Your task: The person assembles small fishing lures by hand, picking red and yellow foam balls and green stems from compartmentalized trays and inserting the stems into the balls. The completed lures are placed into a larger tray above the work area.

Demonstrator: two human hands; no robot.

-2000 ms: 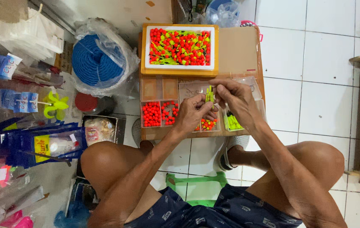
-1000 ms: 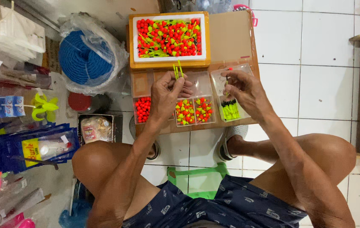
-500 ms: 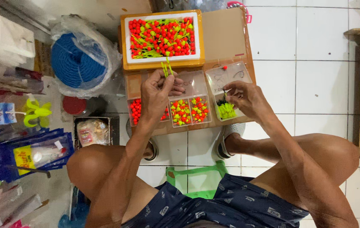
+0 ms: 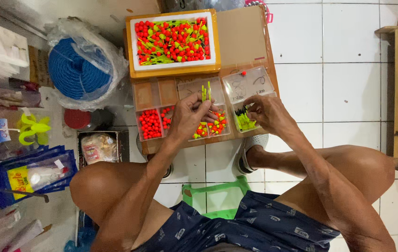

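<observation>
Now the left hand point(image 4: 190, 114) pinches yellow sticks point(image 4: 205, 92) in closed fingers; at three o'clock, the right hand point(image 4: 268, 113) picks sticks from the clear tray point(image 4: 250, 86).

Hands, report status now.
Left hand pinching yellow sticks over divided box. Right hand in compartment of yellow-green sticks. Nothing blocking.

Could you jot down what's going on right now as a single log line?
left hand: holds yellow sticks | right hand: reaches into clear box | white tray: full of red and yellow floats
</observation>
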